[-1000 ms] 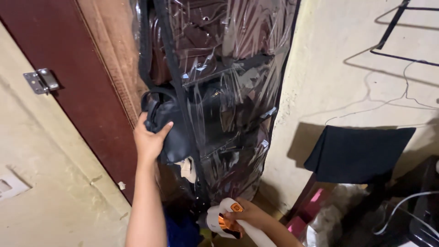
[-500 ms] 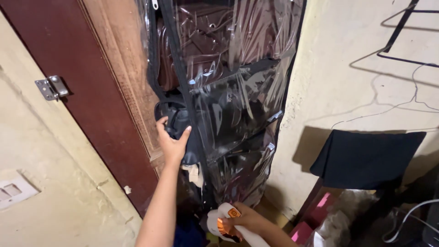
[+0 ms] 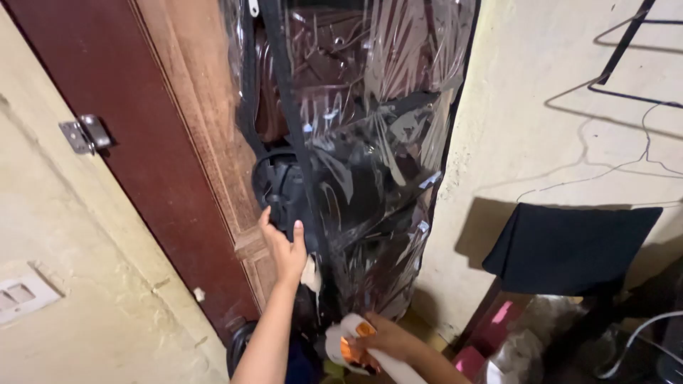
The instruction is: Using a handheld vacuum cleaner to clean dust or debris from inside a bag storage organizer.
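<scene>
1. Two hands are in view. The left hand cups the underside of a black handbag, fingers closed around its lower edge.
2. The handbag sits partly inside the middle pocket of a clear hanging organiser; its left end and handle protrude at 9 o'clock of the pocket.
3. Judged progress: the bag is most of the way in, not fully seated.
4. The right hand, at 5 o'clock of the left, is wrapped firmly around a white-and-orange handheld device, held idle.
</scene>
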